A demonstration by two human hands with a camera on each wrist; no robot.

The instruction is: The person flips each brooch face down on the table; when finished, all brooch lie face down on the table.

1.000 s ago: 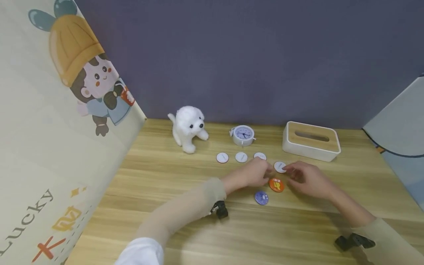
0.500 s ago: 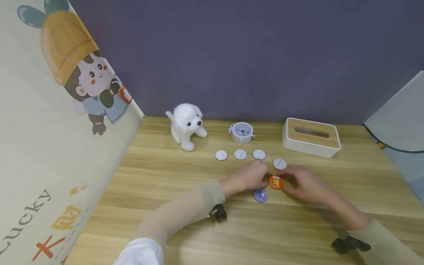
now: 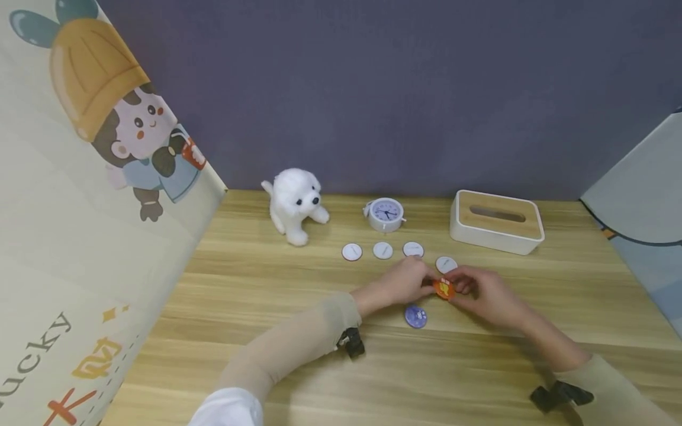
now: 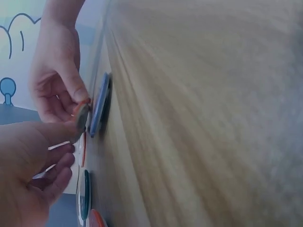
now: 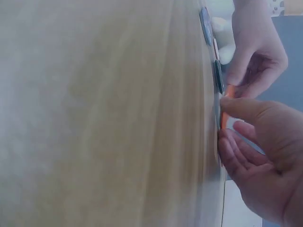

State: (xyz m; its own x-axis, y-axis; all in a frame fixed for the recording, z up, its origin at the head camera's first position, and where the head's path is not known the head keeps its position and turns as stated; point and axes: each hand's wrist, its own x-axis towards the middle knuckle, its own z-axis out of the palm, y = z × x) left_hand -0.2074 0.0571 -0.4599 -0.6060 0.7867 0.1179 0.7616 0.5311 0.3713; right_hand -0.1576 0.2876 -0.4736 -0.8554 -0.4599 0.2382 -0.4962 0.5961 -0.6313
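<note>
Both hands meet at a round orange badge (image 3: 444,289) with a yellow picture, tilted up off the table's plane. My left hand (image 3: 407,280) pinches its left edge between thumb and finger. On the opposite edge, the thumb and fingers of my right hand (image 3: 487,296) grip it; the right wrist view shows its orange rim (image 5: 226,113) between the fingertips. A purple-blue badge (image 3: 415,316) lies just nearer to me. Beyond the hands is a white-faced badge (image 3: 446,264), with another white-faced badge (image 3: 413,249) to its left.
Two more white discs, one badge (image 3: 351,252) and a second badge (image 3: 382,250), continue the row leftward. Behind stand a white plush dog (image 3: 295,204), a white alarm clock (image 3: 386,214) and a tissue box (image 3: 496,222) with a wooden lid. A dark wall (image 3: 405,94) closes the back.
My right hand has come from beside the white-faced badge to the orange badge and taken its right edge. The orange badge has gone from lying flat to tilted. The left hand has barely moved.
</note>
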